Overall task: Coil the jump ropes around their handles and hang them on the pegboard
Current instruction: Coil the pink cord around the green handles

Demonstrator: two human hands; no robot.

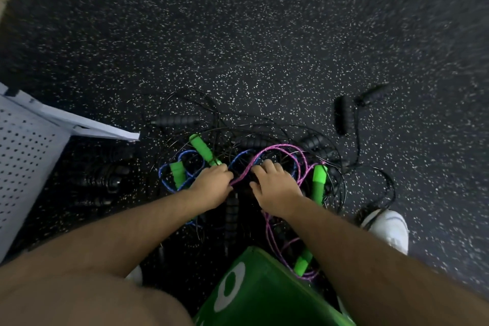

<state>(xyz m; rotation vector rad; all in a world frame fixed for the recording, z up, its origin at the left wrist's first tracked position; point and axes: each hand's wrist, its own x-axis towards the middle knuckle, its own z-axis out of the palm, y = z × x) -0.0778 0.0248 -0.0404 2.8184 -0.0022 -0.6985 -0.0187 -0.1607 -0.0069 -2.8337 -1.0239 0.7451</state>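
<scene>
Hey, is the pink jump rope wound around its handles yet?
No, the pink rope sprawls in loose loops across the tangled pile on the floor, not wrapped around any handle.

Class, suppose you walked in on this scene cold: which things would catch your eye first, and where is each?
A tangle of jump ropes lies mid-floor, its neon green handles, pink rope and blue rope vivid against black ones. The left hand and right hand reach into it. A white pegboard sits at the left edge.
</scene>
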